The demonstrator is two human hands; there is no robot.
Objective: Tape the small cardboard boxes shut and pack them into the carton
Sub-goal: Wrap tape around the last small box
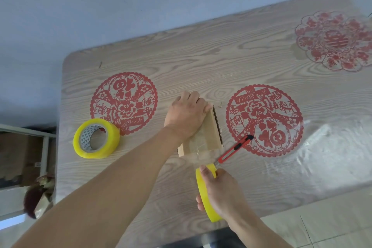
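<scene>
A small cardboard box (207,137) lies in the middle of the table. My left hand (186,115) rests on top of it, fingers curled over its far edge, holding it down. My right hand (219,191) grips a yellow roll of tape (203,193) near the table's front edge. A clear strip of tape (201,156) stretches from this roll to the near end of the box. A red utility knife (234,149) lies just right of the box. The carton is not in view.
A second yellow tape roll (96,139) lies on the wood-grain table (201,66) at the left. Red paper-cut decorations sit under a clear table cover. Left of the table stands a shelf (26,147) with a feather duster (38,193).
</scene>
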